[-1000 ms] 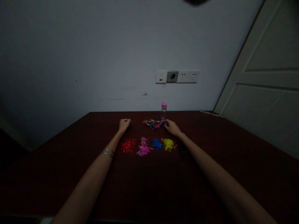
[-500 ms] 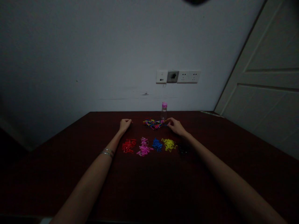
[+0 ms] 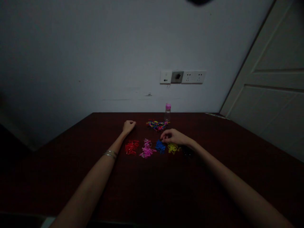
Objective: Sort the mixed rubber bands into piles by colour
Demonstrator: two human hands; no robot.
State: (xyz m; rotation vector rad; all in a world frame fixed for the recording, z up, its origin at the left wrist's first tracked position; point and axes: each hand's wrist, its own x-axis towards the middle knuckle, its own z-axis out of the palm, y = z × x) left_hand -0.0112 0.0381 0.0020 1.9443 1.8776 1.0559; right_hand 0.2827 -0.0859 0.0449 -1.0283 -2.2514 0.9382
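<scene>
My left hand [image 3: 129, 126] rests on the dark table in a loose fist, left of a mixed heap of colourful bands [image 3: 157, 125]; nothing shows in it. Over the edge of a pile of blue bands [image 3: 160, 147] hovers my right hand [image 3: 174, 136], its thumb and fingertips bent close together. Whatever they may pinch is too small and dark to make out. The right hand partly covers a pile of yellow bands [image 3: 174, 148]. Pink bands [image 3: 147, 150] and red bands [image 3: 131, 147] form separate piles to the left. Black bands [image 3: 188, 151] lie dimly under the right wrist.
A clear bottle with a pink cap [image 3: 167, 113] stands behind the mixed heap. The dark red table [image 3: 142, 190] meets a pale wall bearing a row of sockets [image 3: 182, 77]. A panelled door [image 3: 268, 85] is at the right.
My right hand has moved from the right end of the mixed heap toward me and slightly left, to the blue and yellow piles. My left hand stays in place; the view shifts slightly.
</scene>
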